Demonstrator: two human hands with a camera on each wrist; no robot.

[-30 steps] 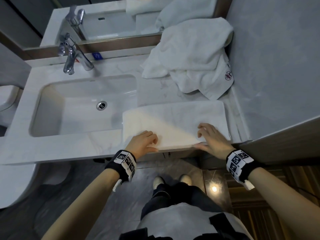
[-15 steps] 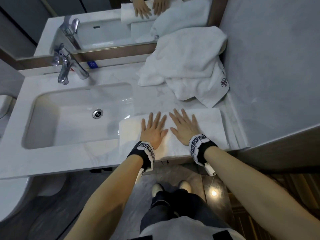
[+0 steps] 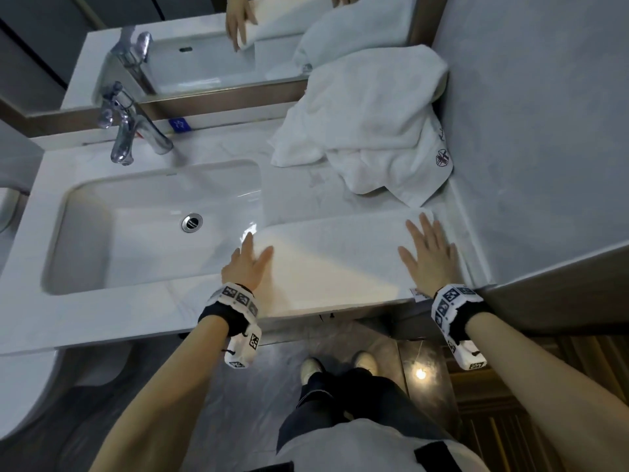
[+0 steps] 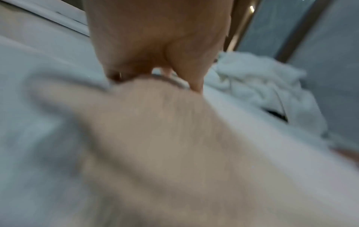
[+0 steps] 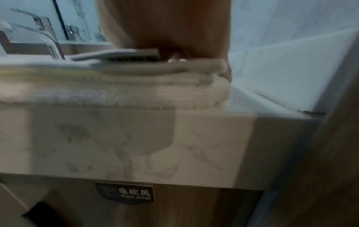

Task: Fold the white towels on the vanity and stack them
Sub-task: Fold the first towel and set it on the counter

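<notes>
Three views over one vanity point(image 3: 102, 315)

The head camera looks steeply down from above, taking in sink point(image 3: 153, 219), mirror point(image 3: 204, 35) and the person's feet. The left wrist camera skims low and close along the folded towel point(image 4: 58, 138), blurred, facing the crumpled towel point(image 4: 262, 86). The right wrist camera sits below the counter edge, looking up at the folded towel's side point(image 5: 116, 86), which all three share.

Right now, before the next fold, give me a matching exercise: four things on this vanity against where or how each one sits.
Things:
1. folded towel
2. crumpled towel
3. left hand
4. right hand

States:
A. heaped in the back corner by the wall
B. flat on the towel's sink-side end
C. lying smooth along the front edge of the counter
D. flat on the towel's wall-side end

Pairs: 1-C, 2-A, 3-B, 4-D
</notes>
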